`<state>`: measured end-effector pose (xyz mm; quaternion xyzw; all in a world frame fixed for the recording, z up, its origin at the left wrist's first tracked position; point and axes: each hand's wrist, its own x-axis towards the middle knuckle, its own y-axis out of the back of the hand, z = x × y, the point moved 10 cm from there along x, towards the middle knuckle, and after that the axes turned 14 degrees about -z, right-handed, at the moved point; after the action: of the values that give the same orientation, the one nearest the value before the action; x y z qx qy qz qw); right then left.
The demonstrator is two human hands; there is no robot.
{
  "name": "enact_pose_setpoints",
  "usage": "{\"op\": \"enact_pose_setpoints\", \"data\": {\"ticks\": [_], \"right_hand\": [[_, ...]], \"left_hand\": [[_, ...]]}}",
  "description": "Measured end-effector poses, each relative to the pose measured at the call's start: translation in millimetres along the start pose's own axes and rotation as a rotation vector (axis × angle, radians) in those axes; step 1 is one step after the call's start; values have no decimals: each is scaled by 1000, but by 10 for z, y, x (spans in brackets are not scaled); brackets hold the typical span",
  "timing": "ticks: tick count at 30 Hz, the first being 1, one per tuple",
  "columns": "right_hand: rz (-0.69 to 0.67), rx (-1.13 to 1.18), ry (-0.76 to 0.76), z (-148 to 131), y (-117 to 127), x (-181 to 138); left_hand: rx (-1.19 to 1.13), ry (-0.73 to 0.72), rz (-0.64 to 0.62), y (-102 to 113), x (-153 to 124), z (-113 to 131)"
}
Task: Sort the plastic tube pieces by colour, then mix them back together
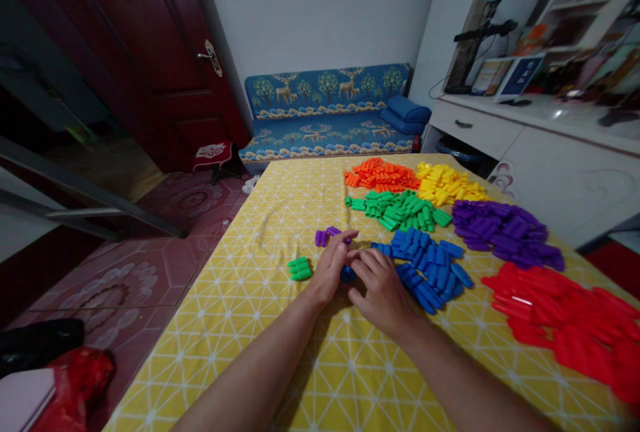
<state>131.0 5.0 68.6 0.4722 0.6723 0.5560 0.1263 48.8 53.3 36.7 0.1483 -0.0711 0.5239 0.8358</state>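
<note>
My left hand (331, 268) and my right hand (383, 285) meet over the middle of the table. Between them a few blue plastic tube pieces (348, 274) show low down, partly covered by my fingers. Both hands are curled about these pieces, the right fingertips reaching to the left hand. Left of my left hand lies a small group of green tube pieces (300, 269), side by side. Just beyond it are some purple tube pieces (323, 238), partly hidden by the fingers. A pile of blue tubes (433, 269) spreads right beside my right hand.
Orange (383, 175), yellow (447, 184), green (400, 209), purple (500, 232) and red (565, 319) piles of tubes cover the table's right side. A yellow patterned tablecloth (240, 339) covers the table. Beyond stand a blue sofa (320, 119) and a white cabinet (565, 179).
</note>
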Motion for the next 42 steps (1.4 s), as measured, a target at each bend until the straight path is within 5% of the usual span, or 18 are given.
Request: {"op": "enact_pose_setpoints", "data": {"ticks": [8,14,17,21,25,30,37,42], "right_hand": [[-18,-1,-7,33,-6,0],[96,-143,-156,313,181,-46],[131,-246,-252,467,254,-87],[132,-225,-182,353,200,-82],[63,-62,-26,79,20,-32],[5,39,31,5,-111,-22],[-26,99,4,109,-160,-36],[-11,156,-42,191,-170,-35]], "left_hand": [[70,-41,55,39,3,100],[346,-152,274,211,-101,318],[601,-88,283,186,-90,327],[838,109,159,85,2,91],[879,234,40,40,37,-109],[986,257,17,47,39,-60],[1012,247,162,256,28,14],[721,101,342,516,-13,65]]}}
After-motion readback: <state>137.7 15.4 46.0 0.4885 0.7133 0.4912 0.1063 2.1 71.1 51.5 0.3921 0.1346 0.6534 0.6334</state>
